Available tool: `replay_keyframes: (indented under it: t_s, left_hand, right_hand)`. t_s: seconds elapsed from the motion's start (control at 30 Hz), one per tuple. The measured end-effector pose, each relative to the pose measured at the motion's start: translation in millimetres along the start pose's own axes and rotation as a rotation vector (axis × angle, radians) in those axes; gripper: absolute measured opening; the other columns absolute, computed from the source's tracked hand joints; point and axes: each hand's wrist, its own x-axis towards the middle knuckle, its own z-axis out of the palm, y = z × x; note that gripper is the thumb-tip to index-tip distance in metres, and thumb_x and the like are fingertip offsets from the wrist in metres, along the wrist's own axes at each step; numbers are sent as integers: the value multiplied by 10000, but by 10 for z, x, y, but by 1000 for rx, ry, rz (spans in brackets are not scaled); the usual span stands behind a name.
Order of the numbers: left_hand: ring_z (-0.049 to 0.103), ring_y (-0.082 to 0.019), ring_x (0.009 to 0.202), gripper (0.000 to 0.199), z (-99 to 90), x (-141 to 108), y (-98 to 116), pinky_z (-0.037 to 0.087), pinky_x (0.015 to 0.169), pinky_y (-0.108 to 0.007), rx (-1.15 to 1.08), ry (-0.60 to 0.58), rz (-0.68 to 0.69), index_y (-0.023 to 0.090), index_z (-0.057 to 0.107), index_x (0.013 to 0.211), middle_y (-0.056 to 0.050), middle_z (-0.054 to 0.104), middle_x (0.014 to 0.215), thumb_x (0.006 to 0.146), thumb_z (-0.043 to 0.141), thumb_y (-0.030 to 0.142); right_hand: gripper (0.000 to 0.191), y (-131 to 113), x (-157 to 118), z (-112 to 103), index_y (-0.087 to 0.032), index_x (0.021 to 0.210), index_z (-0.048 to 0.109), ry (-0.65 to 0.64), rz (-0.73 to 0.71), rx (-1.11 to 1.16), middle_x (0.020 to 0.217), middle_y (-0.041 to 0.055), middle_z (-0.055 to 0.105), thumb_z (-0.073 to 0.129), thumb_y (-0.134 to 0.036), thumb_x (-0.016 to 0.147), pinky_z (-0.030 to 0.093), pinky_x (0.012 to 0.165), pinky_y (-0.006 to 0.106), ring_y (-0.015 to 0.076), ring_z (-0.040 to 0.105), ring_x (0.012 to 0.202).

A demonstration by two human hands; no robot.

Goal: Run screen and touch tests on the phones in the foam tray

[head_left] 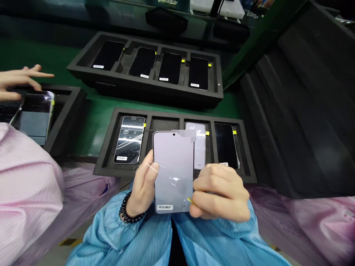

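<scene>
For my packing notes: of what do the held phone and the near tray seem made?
Held phone: smooth, glossy front, probably glass, perhaps under film; it shows a bright reflection. Near tray: perhaps dense foam, matte dark grey, judging by its dull, thick walls; moulded plastic cannot be excluded.

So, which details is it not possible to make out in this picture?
Head view:
Print on the white label of the held phone: too small.
The held phone's top right corner: under a grey blocky patch.
Any more of the yellow tab: behind the right hand.
Pale phone in the front tray, lower left: behind the held phone.
Far-left tray: cut by the picture's left edge.
</scene>
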Motion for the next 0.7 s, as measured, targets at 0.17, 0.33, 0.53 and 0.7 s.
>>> replay_keyframes:
  t_s: [0.17, 0.33, 0.53, 0.7]
  left_hand:
    - [678, -211, 1003, 460, -113, 170, 45, 546, 875, -309, 159, 25, 37, 181, 662, 1170, -68, 728, 1124, 980, 440, 537]
    - [594, -170, 663, 381, -376, 686, 52, 476, 620, -293, 520, -63, 38, 227, 556, 894, -2, 617, 746, 979, 390, 559]
    - [522, -158, 451, 381, -225, 1027, -62, 432, 510, -298, 616, -264, 37, 267, 434, 770, 51, 508, 553, 960, 382, 593]
    - [597, -182, 641, 417, -306, 865, -26, 472, 705, -352, 774, -95, 154, 235, 618, 828, -15, 623, 691, 982, 368, 531]
  right_hand:
    - [252, 22, 31, -81, -165, 826, 644, 13, 113, 28, 684, 20, 618, 532, -276, 1022, 417, 487, 267, 122, 518, 561]
    - [151, 101, -120, -261, -153, 1009, 665, 16, 215, 71, 722, 31, 667, 533, -226, 1009, 473, 532, 266, 139, 593, 604]
    - [139, 119, -379, -410, -160, 995, 668, -54, 380, -4, 779, 45, 713, 534, -139, 963, 506, 593, 284, 157, 648, 660]
    - [162, 118, -549, -507, -184, 977, 663, -98, 517, -94, 798, 29, 715, 547, -79, 934, 509, 625, 285, 150, 644, 678]
